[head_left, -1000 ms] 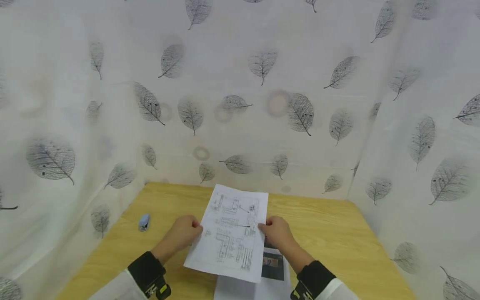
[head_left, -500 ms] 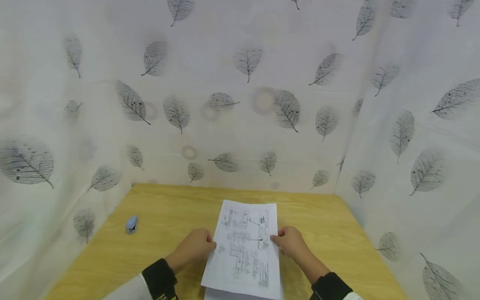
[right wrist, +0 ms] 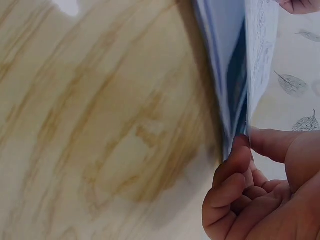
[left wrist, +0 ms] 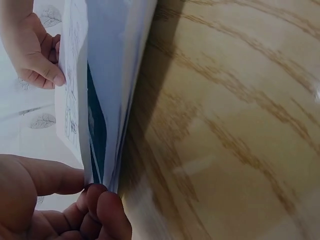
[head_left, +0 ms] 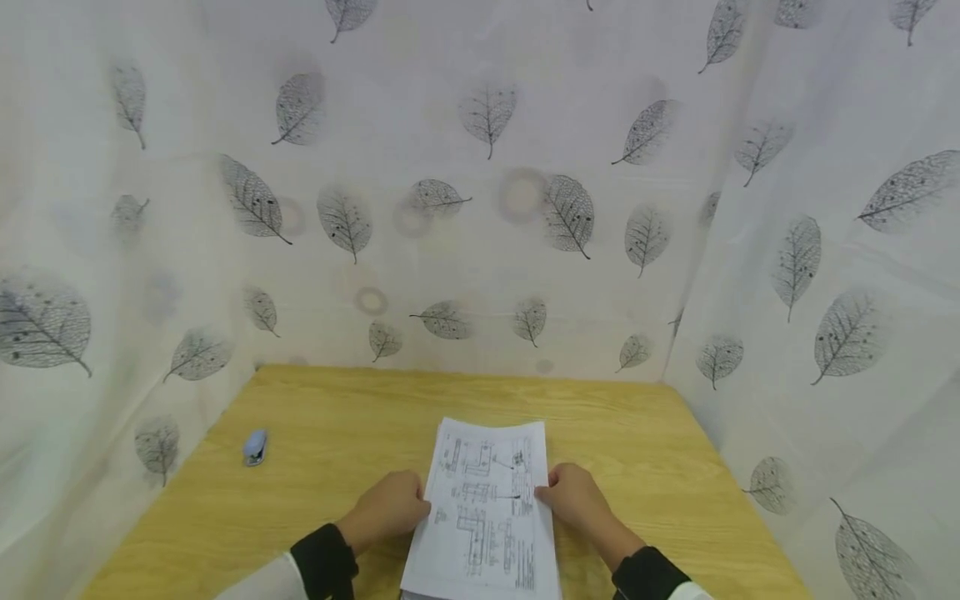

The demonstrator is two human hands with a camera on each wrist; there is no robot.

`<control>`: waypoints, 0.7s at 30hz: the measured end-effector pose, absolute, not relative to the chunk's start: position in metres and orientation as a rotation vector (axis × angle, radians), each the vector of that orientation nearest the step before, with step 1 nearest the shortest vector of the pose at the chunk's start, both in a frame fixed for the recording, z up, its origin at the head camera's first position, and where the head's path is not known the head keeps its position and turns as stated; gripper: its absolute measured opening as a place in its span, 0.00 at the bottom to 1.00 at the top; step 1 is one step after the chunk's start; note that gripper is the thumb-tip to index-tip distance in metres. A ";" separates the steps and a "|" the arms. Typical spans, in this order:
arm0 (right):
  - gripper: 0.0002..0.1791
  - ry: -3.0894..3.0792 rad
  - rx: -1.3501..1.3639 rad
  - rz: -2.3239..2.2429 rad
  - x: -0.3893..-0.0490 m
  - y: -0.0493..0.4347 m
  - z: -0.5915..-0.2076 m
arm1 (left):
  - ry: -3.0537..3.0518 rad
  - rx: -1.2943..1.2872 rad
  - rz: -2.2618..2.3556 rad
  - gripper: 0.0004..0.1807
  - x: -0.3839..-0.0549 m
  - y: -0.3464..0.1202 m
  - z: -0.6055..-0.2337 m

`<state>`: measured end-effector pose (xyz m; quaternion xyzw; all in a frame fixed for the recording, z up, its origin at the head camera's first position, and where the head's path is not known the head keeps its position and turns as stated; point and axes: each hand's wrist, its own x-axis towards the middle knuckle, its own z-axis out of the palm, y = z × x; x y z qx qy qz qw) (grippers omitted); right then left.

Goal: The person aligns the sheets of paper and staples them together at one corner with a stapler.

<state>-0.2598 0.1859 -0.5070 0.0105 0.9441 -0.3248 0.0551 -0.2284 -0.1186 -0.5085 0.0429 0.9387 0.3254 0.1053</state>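
A white sheet of paper printed with technical line drawings lies over other sheets in front of me. My left hand pinches its left edge between thumb and curled fingers. On the opposite edge, my right hand pinches the same sheet. In the left wrist view, the top sheet stands slightly apart from the papers beneath, and a dark printed area shows in the gap. The right wrist view shows the thumb on top of the sheet and the fingertips under it, close against the lower papers.
A small light-blue stapler sits on the left part of the wood-grain table. Behind and at both sides hangs a white curtain with a leaf print.
Both hands have lowered the printed sheet onto the other papers, which it now almost covers. The view has turned a little to the left, then the right, and the stapler stays put.
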 end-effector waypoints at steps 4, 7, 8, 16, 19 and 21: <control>0.12 2.904 0.045 -0.884 -0.260 0.183 -0.510 | 2.779 0.147 0.923 0.10 -0.230 -0.118 -0.517; 0.12 2.915 0.063 -0.837 -0.259 0.181 -0.511 | 2.779 0.134 0.908 0.10 -0.230 -0.117 -0.518; 0.12 2.918 0.067 -0.825 -0.259 0.182 -0.511 | 2.777 0.122 0.903 0.10 -0.230 -0.117 -0.517; 0.15 2.927 0.088 -0.789 -0.257 0.181 -0.513 | 2.783 0.020 0.787 0.08 -0.228 -0.114 -0.508; 0.15 2.922 0.097 -0.788 -0.257 0.182 -0.513 | 2.786 0.002 0.758 0.09 -0.232 -0.114 -0.507; 0.16 2.915 0.110 -0.803 -0.257 0.183 -0.512 | 2.791 0.005 0.779 0.11 -0.236 -0.114 -0.507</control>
